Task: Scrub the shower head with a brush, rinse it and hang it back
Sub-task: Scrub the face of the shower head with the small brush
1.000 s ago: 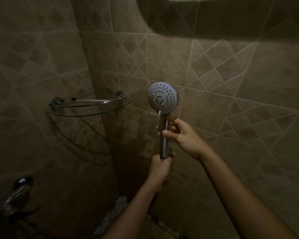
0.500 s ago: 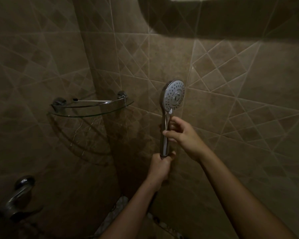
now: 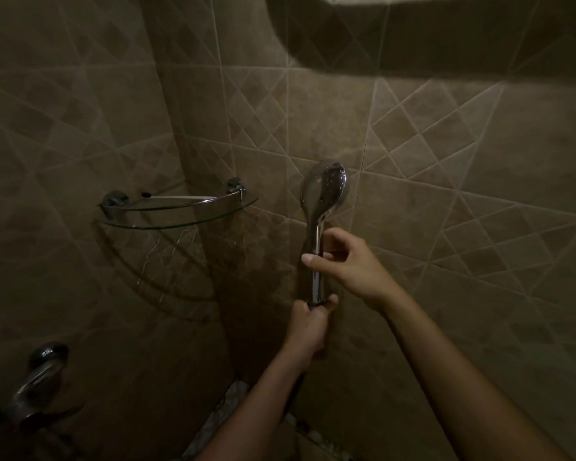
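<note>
dim tiled wall (image 3: 446, 168) ahead. we've spun the shower head (image 3: 325, 189) face-away, twd the wall; left hand (image 3: 308, 324) grips its lower end, right hand (image 3: 346, 261) pinches it midway, prob lining up to rehang.

Pretty dim in here. Chrome shower head (image 3: 323, 191) stands upright by the tiled wall (image 3: 446, 144), shiny back mostly toward the camera. The left hand (image 3: 308, 324) grips the handle's bottom end, the right hand (image 3: 350, 261) pinches it midway up. Glass corner shelf (image 3: 180, 222) sits off left, tap (image 3: 40, 377) bottom left.
</note>
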The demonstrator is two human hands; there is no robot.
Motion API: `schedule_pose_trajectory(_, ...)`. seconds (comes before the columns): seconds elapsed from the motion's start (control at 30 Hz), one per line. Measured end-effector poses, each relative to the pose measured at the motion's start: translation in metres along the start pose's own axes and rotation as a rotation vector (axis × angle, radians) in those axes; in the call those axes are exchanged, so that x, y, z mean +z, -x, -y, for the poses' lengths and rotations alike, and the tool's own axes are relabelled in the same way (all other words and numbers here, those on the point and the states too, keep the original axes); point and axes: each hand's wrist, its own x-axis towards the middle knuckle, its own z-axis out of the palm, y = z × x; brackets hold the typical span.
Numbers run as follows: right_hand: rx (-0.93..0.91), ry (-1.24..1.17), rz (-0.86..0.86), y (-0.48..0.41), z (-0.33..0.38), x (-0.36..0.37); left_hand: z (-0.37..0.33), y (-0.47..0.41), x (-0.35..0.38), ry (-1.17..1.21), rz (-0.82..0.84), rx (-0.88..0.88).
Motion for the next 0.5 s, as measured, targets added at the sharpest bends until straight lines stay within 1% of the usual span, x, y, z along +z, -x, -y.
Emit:
schedule_pose_trajectory(0.07,-0.027,0.050,-0.045,0.000,0.000,0.003,0.000,0.000,-0.002,-0.013,0.015,-0.001)
schedule_pose_trajectory(0.13,-0.032,0.049,-0.064,-0.002,-0.001,0.002,0.001,0.000,-0.003,-0.027,0.009,0.017)
schedule_pose_trajectory(0.23,-0.037,0.023,0.005,-0.002,-0.001,-0.005,0.005,-0.002,-0.001,-0.041,0.003,0.037)
schedule_pose_trajectory(0.33,-0.006,-0.052,0.074,-0.001,-0.001,-0.011,0.007,-0.002,0.000,-0.024,0.009,0.063)
schedule_pose_trajectory(0.4,-0.028,-0.013,0.038,0.000,0.000,-0.009,0.006,-0.002,0.002,-0.029,0.014,0.055)
schedule_pose_trajectory(0.5,-0.096,0.091,-0.063,-0.001,-0.001,-0.004,0.006,-0.002,0.004,-0.033,0.027,0.063)
